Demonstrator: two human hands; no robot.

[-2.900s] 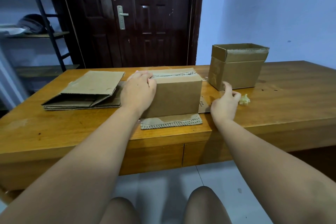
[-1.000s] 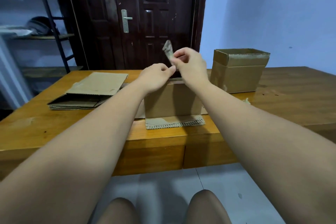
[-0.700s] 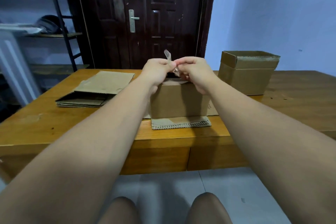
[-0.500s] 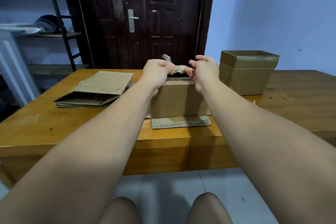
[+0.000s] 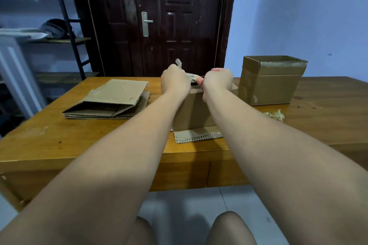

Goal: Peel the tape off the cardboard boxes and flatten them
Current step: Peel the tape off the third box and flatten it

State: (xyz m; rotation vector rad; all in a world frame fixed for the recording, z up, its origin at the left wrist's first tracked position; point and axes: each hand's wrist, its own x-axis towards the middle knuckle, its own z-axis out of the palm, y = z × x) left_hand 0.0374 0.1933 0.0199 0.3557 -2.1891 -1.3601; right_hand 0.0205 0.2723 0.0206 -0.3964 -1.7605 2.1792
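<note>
A brown cardboard box (image 5: 194,111) stands on the wooden table (image 5: 49,137), one flap lying flat toward me. Above its top, my left hand (image 5: 175,79) and my right hand (image 5: 218,80) both pinch a crumpled strip of clear tape (image 5: 190,76) stretched between them; one end sticks up past my left fist. A second box (image 5: 270,83) with its top open stands at the back right. A stack of flattened cardboard (image 5: 111,101) lies at the left.
A small wad of used tape (image 5: 275,115) lies on the table right of my right forearm. A dark door (image 5: 159,20) and a metal shelf rack (image 5: 59,26) stand behind the table. My knees show below the table's front edge.
My right hand left the table and lifted a tape strip off the box top. Both hands then came down together, pulling the crumpled strip apart between them just above the box.
</note>
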